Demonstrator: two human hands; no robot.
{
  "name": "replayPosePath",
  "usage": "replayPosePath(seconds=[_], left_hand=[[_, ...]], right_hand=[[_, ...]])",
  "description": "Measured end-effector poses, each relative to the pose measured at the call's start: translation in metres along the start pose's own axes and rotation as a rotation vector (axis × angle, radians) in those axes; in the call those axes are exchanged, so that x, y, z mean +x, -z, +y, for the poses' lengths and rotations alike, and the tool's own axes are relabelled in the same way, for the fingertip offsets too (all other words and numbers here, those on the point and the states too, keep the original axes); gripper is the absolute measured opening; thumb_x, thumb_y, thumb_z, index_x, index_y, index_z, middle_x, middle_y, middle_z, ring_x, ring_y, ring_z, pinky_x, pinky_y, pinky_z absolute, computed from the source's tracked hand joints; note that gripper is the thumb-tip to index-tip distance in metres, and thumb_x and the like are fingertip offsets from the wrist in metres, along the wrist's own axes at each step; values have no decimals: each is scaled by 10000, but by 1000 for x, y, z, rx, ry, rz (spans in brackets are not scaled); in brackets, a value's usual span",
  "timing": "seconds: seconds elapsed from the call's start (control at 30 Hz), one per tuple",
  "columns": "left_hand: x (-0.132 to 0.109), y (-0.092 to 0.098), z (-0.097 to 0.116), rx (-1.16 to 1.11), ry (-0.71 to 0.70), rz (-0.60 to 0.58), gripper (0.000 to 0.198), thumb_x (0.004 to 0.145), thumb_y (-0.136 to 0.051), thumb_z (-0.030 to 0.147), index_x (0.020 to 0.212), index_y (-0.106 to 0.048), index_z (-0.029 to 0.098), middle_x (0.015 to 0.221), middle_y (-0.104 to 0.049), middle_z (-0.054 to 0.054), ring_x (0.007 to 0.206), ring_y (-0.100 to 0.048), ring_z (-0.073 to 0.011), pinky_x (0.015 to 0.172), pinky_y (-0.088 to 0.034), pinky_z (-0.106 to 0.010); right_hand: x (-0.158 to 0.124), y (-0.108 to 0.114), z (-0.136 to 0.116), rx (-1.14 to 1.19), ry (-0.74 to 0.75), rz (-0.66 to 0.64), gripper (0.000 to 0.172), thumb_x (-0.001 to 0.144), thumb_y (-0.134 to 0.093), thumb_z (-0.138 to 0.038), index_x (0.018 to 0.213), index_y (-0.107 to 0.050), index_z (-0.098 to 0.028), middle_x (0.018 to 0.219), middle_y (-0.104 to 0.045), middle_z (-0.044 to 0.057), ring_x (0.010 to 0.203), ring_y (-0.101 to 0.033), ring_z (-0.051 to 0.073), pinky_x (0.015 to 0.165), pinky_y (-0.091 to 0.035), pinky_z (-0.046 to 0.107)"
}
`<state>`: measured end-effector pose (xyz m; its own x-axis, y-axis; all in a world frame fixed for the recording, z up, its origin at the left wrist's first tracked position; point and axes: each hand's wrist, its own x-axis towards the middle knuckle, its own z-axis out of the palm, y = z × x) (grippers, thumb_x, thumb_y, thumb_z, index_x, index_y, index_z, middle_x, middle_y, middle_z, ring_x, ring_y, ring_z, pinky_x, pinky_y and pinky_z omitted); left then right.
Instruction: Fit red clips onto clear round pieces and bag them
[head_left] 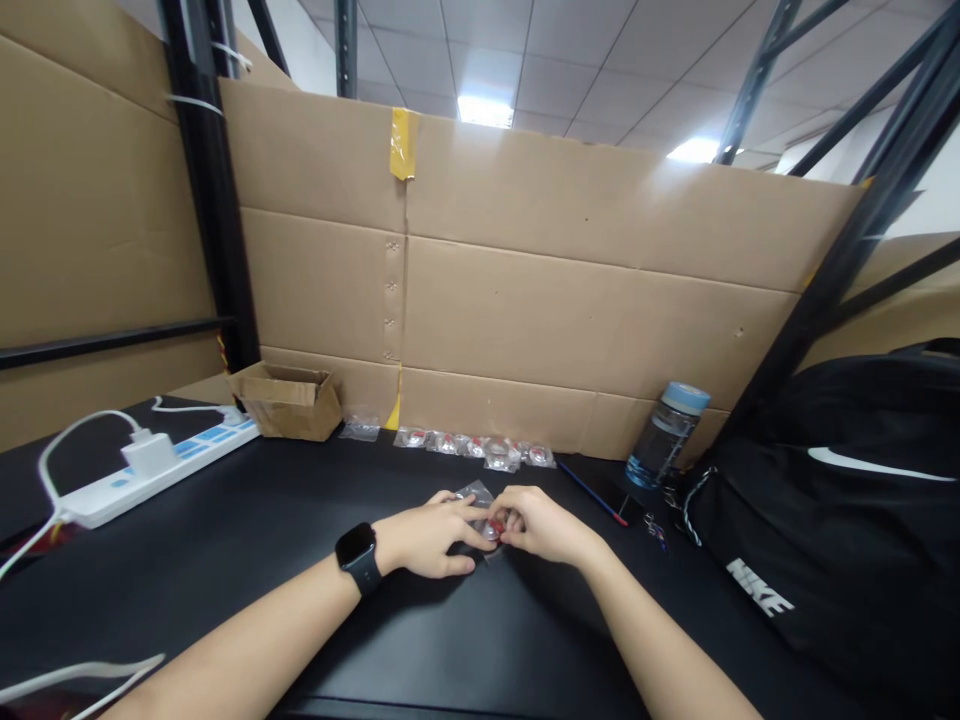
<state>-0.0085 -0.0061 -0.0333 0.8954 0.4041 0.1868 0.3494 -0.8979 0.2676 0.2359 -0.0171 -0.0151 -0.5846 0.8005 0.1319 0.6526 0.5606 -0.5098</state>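
Clear packet: a small, shiny, see-through plastic packet point(489, 531) lies flat on the desk, centre and low in the view, between the two hands; a rounded, glassy-looking shape and a patch of bright red show inside, partly covered by fingers. Directions below run from it, twelve pointing away from the wearer.
Left hand: at nine o'clock, the left hand point(439, 537) is spread palm down, its fingertips on the packet.
Wristwatch: a black square-faced watch point(358, 558) on the left wrist.
Right hand: at three o'clock, the right hand point(536, 525) has thumb and curled fingers pinching the packet's right side, by the red.
Packet row: at twelve, similar clear packets point(448, 442) with red inside, lined up.
Loose plastic: at eleven, a flat clear bag point(360, 428).
Carton: at ten, an open cardboard box point(298, 405).
Power strip: between nine and ten, a white strip point(112, 492) with a plug in it.
Pencil: between two and three, a slim blue stick point(589, 487), red-tipped.
Bottle: at two, a clear bottle point(661, 440), pale blue lid.
Backpack: at three, black backpack point(847, 540), white logo.
Desk: matt black desk point(420, 650) beneath, cardboard wall point(540, 310) behind.
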Motion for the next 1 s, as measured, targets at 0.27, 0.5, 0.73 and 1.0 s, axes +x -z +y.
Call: replayPosePath(seconds=[0.27,0.5,0.73,1.0], left_hand=[[2,4,4,22,75,-82,452,884,-631,310,1319,-608,429,1646,-232,-9,1499,-178,-413,1114,-210,-701],[0,4,3,-6,93,-137,486,875,-646,334,1341,-581,456,1666,-153,-2,1522,-54,-399,1128,-134,-711],[0,13,0,3,47,36,306,836,-665,290,1115,-726,401,1535,-423,16,1464,-280,-336,1179,-205,-544],[0,14,-8,-53,131,152,580,631,-572,92,1183,-559,273,1217,-618,-28,1125,-559,-248,1028,-398,-376]], right_hand=[[10,-12,4,-272,-57,325,341,802,-761,-268,1127,-658,-265,1144,-636,46,1090,-584,231,912,-466,338],[21,-34,5,-174,64,313,411,810,-733,-258,1203,-612,-267,1146,-614,51,1077,-568,226,940,-473,349],[17,-20,0,-85,111,236,535,794,-733,-233,1298,-559,-269,1229,-579,73,1105,-571,227,956,-478,348],[-1,13,14,-64,138,48,411,842,-543,-71,1210,-612,-238,1158,-634,58,1074,-596,196,982,-463,329]])
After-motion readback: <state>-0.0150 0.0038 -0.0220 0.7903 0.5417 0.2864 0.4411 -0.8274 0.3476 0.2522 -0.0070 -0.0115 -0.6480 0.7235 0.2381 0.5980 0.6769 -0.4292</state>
